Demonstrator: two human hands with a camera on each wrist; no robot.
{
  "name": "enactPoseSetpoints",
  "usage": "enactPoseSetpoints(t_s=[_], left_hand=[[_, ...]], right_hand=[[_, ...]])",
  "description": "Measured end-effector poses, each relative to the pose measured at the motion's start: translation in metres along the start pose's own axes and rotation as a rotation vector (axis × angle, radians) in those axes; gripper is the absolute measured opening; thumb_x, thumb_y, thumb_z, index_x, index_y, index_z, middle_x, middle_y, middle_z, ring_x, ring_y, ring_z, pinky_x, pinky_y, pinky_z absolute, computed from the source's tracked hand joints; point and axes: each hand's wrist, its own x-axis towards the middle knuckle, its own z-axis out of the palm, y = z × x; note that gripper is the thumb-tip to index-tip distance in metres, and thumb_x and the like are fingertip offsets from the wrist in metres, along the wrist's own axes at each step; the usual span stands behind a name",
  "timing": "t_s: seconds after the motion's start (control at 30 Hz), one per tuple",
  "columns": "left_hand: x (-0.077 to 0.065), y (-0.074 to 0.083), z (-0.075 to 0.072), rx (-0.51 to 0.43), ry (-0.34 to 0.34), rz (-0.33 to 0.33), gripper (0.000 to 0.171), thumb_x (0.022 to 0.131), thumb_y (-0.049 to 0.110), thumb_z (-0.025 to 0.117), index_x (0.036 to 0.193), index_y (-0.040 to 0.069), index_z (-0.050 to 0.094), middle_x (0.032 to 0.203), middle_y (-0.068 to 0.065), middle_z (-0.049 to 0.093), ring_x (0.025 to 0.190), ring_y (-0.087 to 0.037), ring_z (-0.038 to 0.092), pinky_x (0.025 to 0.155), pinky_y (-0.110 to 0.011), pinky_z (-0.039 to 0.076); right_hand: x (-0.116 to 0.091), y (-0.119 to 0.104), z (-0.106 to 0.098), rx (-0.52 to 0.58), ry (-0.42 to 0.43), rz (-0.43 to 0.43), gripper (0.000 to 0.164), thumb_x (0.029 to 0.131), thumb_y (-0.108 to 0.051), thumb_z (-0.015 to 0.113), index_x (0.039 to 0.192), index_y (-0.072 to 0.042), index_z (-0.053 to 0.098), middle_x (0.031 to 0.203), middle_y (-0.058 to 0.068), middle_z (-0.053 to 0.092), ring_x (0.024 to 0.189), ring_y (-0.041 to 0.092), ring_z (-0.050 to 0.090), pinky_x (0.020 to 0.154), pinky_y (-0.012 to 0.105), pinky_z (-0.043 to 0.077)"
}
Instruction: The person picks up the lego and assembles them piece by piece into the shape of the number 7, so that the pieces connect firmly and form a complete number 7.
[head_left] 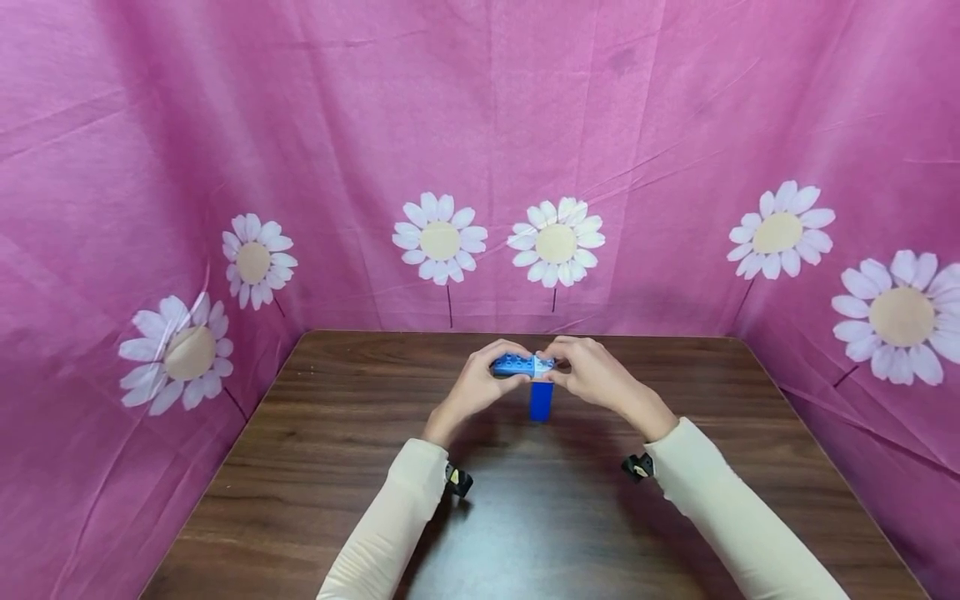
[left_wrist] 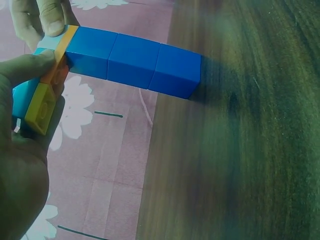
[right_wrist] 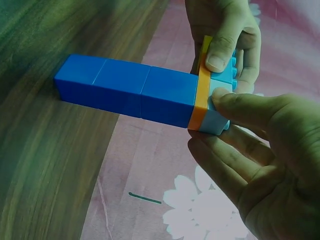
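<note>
A column of several stacked blue blocks (head_left: 541, 402) stands upright on the table. An orange plate (right_wrist: 200, 100) lies across its top, carrying a pale blue brick (right_wrist: 216, 114) above the column. Beside that, a studded blue brick (head_left: 513, 365) sticks out to the left, with a yellow brick (left_wrist: 40, 110) beneath it. My left hand (head_left: 480, 385) pinches this overhanging end between thumb and fingers. On the other side my right hand (head_left: 592, 375) grips the pale blue brick, thumb on its near face. Fingers partly cover the upper bricks.
The brown wooden table (head_left: 315, 467) extends around the column. A pink cloth (head_left: 337, 150) printed with white daisies hangs behind it and along both sides. Black wrist devices (head_left: 459, 481) sit near the cuffs of the pale sleeves (head_left: 390, 517).
</note>
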Motion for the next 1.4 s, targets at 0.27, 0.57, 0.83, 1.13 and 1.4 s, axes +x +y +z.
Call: enactPoseSetpoints(t_s=[0.27, 0.57, 0.83, 1.13, 1.4], left_hand=[[-0.005, -0.003, -0.001, -0.069, 0.008, -0.03, 0.033, 0.092, 0.007, 0.083, 0.123, 0.014, 0.075, 0.126, -0.004, 0.07, 0.114, -0.017, 0.065, 0.1, -0.031, 0.054], [-0.006, -0.003, 0.003, -0.119, 0.022, -0.063, 0.033, 0.094, 0.006, 0.081, 0.124, 0.017, 0.075, 0.124, -0.004, 0.069, 0.109, -0.017, 0.063, 0.095, -0.029, 0.054], [-0.004, -0.003, 0.004, -0.123, 0.018, -0.069, 0.032, 0.095, 0.006, 0.08, 0.125, 0.017, 0.075, 0.123, -0.004, 0.07, 0.109, -0.017, 0.064, 0.095, -0.029, 0.055], [-0.015, -0.01, 0.006, -0.415, 0.137, -0.124, 0.052, 0.093, -0.011, 0.074, 0.14, -0.005, 0.052, 0.137, -0.031, 0.062, 0.116, -0.013, 0.063, 0.098, -0.025, 0.055], [-0.026, -0.016, 0.01, -0.524, 0.31, -0.219, 0.05, 0.085, -0.014, 0.077, 0.128, -0.009, 0.052, 0.116, -0.005, 0.068, 0.104, -0.01, 0.065, 0.095, -0.03, 0.056]], right_hand=[[0.0, -0.002, 0.004, -0.024, 0.013, 0.006, 0.032, 0.093, -0.013, 0.084, 0.122, -0.002, 0.077, 0.112, 0.012, 0.078, 0.093, 0.024, 0.074, 0.082, 0.04, 0.064], [-0.01, -0.005, 0.011, -0.092, 0.037, -0.012, 0.04, 0.094, -0.014, 0.083, 0.131, -0.003, 0.07, 0.126, 0.013, 0.072, 0.097, 0.024, 0.074, 0.087, 0.045, 0.064], [-0.024, 0.012, 0.042, 0.215, 0.053, 0.135, 0.068, 0.099, -0.013, 0.076, 0.157, -0.003, 0.041, 0.141, 0.022, 0.063, 0.12, 0.037, 0.068, 0.099, 0.056, 0.059], [-0.027, 0.024, 0.064, 0.361, 0.148, 0.194, 0.048, 0.1, -0.01, 0.075, 0.142, -0.003, 0.052, 0.127, 0.025, 0.073, 0.116, 0.041, 0.073, 0.097, 0.057, 0.06], [-0.031, 0.026, 0.071, 0.457, 0.122, 0.256, 0.048, 0.105, -0.015, 0.07, 0.147, -0.004, 0.052, 0.137, 0.027, 0.066, 0.118, 0.04, 0.073, 0.096, 0.046, 0.062]])
